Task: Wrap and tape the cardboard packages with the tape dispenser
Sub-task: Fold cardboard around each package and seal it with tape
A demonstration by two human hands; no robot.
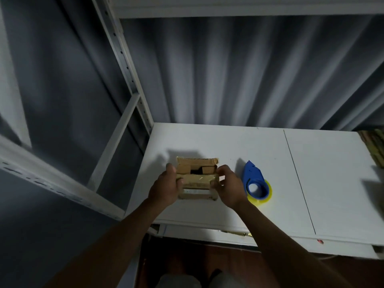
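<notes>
Now, box: small brown cardboard package (197, 177) on the white table (332, 183), flaps partly open.
Hands: left hand (166, 187) and right hand (227, 188) each clamp a side, likely steadying the flaps.
Dispenser: blue tape dispenser with yellowish roll (256, 183) just right, untouched, within reach.

You won't find any readable text, label, brand or no. here. The cardboard package (197, 177) has dark marks along its far top edge, too blurred to read. The blue tape dispenser (254, 179) shows no legible lettering either.
</notes>
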